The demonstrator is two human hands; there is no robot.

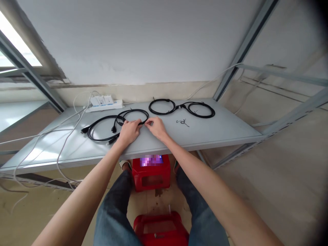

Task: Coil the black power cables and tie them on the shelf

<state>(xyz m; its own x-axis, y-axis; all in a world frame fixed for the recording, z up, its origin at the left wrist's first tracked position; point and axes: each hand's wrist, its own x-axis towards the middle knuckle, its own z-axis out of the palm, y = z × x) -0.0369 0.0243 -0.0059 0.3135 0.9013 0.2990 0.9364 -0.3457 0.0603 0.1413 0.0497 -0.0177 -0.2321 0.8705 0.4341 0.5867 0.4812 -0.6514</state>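
My left hand [130, 131] is closed over the near side of a black coiled cable [139, 110], its fingertips on the strands. Close beside it, my right hand [155, 127] pinches at the coil's right edge; whatever lies between thumb and finger is too small to make out. Left of my hands, another loop of black cable [98, 139] lies on the shelf, with a plug [84, 130] sticking out. Two round black coils, a middle one [159, 113] and a right one [205, 116], rest farther back, with small ties on them. Several loose black ties [182, 122] lie in front of these.
A white power strip [105, 106] with plugged-in adapters stands at the back left of the grey metal shelf [215, 133]. White cords [68, 140] hang over its front edge. Below are a red stool [151, 177] bearing a lit screen [151, 160], and another red stool [161, 235].
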